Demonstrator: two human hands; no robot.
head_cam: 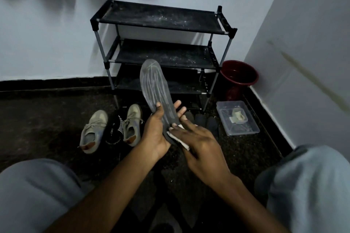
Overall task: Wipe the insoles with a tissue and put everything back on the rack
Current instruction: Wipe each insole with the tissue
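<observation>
Grey insole (155, 85): held up in front of the rack (159, 17), toe end raised towards the 2nd shelf and heel end low, probably so the whole top face is open to the wipe.
Left grip (154, 132): closed round the insole near its heel, thumb across the top face and fingers behind, which braces it against the pressure.
Right grip (197, 142): fingers nearly straight and laid flat, pressing the tissue onto the heel end; it clasps nothing.
White tissue (182, 141): folded into a pad between the right grip and the insole, only its edge showing.
Rack shelves: all 3 look bare and dusty, so nothing is back yet.
Shoes (93, 130): 2 beige shoes on the floor (47, 115) left of the rack's foot, openings up, with striped socks (113, 128) between them.
Dark shapes (200, 119): on the floor at the rack's foot behind the hands, likely more insoles; too dim to be sure.
Clear box (236, 117): on the floor right of the rack.
Red bucket (239, 75): just beside the rack's right legs.
Stage: wiping under way, by my judgement; the return to the rack is not yet begun.
</observation>
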